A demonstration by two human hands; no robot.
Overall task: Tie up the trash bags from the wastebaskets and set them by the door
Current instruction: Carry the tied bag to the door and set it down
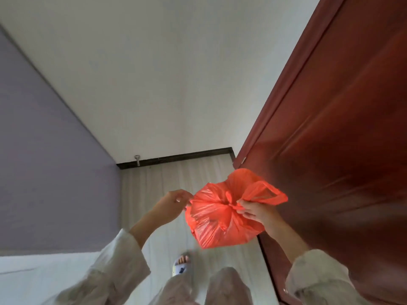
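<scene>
A narrow strip of pale wood floor point(154, 186) runs to a white wall point(154, 84) with a dark skirting, a lilac wall point(44, 150) on the left and a red-brown door point(341, 139) filling the right side. A small metal doorstop point(137, 160) sticks up at the skirting, and one foot in a slipper point(181, 264) shows below.

The red bag point(218, 214) is not on the floor; it hangs in the air between the two hands, just in front of the door's lower edge. The right hand point(253, 211) grasps the gathered neck near the knot, with a loose handle loop fanning out past it toward the door. The left hand point(176, 200) pinches a thin tail of plastic at the bag's left edge.

What matters for the next move: the bag's bulk sags below and between the hands, its neck lying roughly sideways from left hand to right. The right hand is the one nearer the door and appears to carry the weight, so I'd judge it the natural hand to lower the bag to the floor at the door's foot. Whether the knot is fully tight I cannot tell.
</scene>
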